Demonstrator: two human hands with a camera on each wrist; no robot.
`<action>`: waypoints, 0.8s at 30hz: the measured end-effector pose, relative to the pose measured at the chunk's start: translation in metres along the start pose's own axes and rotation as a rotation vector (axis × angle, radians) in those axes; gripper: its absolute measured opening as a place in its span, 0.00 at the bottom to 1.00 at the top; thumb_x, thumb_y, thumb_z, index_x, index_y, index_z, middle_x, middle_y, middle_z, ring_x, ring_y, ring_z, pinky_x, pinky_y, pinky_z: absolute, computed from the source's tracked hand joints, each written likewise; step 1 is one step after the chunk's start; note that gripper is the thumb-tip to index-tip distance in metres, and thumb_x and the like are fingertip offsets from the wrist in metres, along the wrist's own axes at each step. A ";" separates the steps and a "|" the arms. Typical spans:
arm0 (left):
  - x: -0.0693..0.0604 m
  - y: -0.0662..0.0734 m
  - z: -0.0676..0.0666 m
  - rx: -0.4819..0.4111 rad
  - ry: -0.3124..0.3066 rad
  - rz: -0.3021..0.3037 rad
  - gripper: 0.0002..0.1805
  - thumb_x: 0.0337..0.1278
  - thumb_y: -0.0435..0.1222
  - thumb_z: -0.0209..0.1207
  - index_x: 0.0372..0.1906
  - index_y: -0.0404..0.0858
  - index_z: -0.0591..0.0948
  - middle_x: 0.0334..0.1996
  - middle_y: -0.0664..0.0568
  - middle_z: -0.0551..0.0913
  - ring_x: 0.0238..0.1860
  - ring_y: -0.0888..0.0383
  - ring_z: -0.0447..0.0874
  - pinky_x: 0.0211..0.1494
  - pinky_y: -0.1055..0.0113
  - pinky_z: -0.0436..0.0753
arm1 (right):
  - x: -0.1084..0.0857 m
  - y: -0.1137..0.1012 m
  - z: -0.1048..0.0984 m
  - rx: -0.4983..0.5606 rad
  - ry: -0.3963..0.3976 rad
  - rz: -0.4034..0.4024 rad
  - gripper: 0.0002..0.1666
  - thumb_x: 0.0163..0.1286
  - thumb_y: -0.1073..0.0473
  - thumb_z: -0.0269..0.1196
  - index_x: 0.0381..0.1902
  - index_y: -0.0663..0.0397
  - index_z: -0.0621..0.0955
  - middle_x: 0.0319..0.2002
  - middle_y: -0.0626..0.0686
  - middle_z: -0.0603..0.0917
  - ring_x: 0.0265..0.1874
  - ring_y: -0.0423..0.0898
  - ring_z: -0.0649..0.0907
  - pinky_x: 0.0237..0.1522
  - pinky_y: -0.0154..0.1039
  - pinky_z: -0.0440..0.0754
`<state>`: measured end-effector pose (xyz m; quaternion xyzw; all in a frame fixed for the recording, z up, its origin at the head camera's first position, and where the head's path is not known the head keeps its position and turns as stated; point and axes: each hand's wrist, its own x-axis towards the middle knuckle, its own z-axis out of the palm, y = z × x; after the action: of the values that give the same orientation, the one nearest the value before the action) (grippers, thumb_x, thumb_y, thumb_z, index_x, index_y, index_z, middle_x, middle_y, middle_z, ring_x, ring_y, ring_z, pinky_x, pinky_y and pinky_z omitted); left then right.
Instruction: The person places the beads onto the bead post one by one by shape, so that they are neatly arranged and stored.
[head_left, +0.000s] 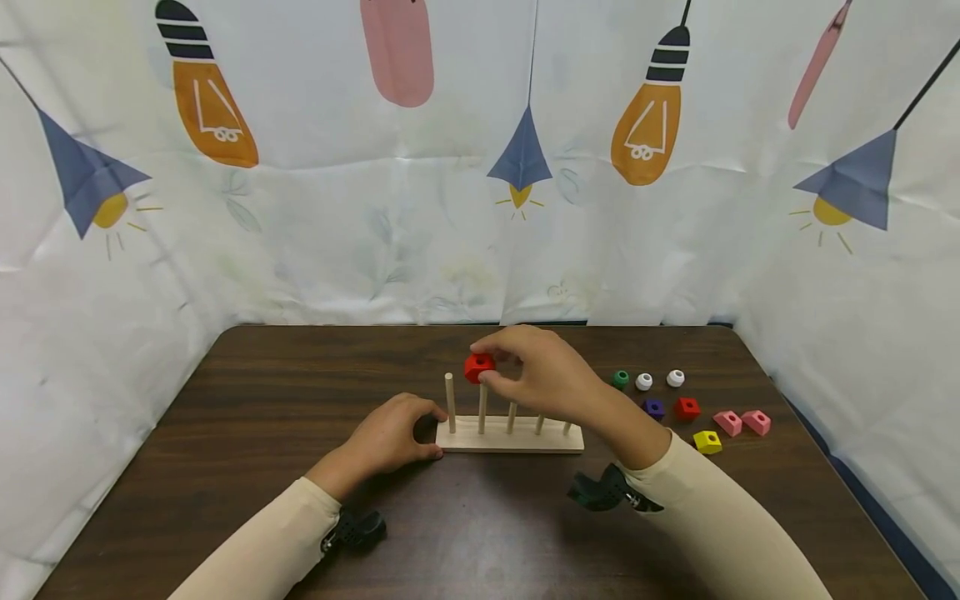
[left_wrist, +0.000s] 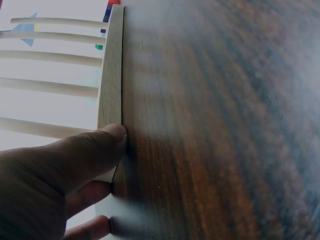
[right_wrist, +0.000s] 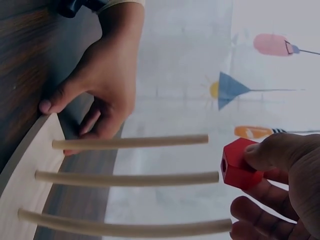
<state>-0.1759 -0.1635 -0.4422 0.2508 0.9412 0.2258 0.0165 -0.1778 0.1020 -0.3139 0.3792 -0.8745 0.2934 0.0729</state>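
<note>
The half-curled right hand pinches a red block above the 5-peg rack; the left hand, half-curled, grips the rack's 9 o'clock end.

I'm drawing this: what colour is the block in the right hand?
The block is red, clearest in the right wrist view.

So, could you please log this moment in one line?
left grip: peg rack, left end | right grip: red block, above second peg from left | yellow block: on table
</note>
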 end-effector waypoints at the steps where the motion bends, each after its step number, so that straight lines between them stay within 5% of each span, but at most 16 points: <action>1: 0.000 0.000 0.000 -0.001 0.000 0.001 0.23 0.45 0.43 0.80 0.48 0.45 0.87 0.48 0.55 0.86 0.56 0.49 0.80 0.60 0.50 0.77 | 0.001 -0.001 0.001 0.007 0.001 0.001 0.20 0.69 0.58 0.71 0.58 0.53 0.84 0.47 0.46 0.85 0.44 0.42 0.84 0.45 0.40 0.82; 24: 0.001 -0.003 0.001 -0.022 0.011 0.033 0.23 0.43 0.42 0.81 0.47 0.45 0.87 0.46 0.57 0.86 0.52 0.51 0.82 0.58 0.51 0.79 | 0.015 -0.017 0.036 0.147 0.104 0.029 0.18 0.68 0.64 0.71 0.55 0.57 0.83 0.45 0.47 0.84 0.43 0.44 0.83 0.47 0.40 0.83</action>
<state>-0.1784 -0.1652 -0.4444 0.2648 0.9345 0.2377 0.0105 -0.1729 0.0636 -0.3306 0.3553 -0.8511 0.3769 0.0858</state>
